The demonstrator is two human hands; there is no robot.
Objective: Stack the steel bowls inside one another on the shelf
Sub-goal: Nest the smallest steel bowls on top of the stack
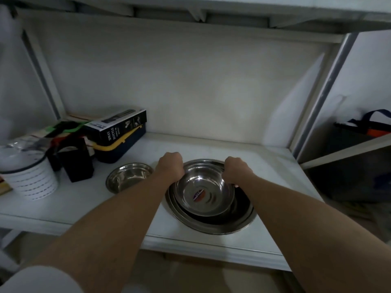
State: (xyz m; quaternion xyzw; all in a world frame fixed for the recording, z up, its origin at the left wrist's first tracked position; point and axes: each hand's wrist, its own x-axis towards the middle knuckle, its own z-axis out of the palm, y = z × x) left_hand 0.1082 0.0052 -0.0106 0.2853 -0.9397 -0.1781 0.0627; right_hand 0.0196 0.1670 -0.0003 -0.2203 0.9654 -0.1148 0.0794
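A medium steel bowl (pixel 204 192) with a sticker on its bottom sits tilted inside a large steel bowl (pixel 230 226) on the white shelf (pixel 69 206). My left hand (pixel 170 166) grips the medium bowl's left rim. My right hand (pixel 237 171) grips its right rim. A small steel bowl (pixel 128 176) stands alone on the shelf, just left of my left forearm.
At the shelf's left are a white ribbed canister (pixel 29 176), a black holder (pixel 77 163), a spray bottle box (pixel 118 125) on a blue and yellow case (pixel 120 148). A metal post (pixel 323 92) bounds the right side. Another shelf board hangs overhead.
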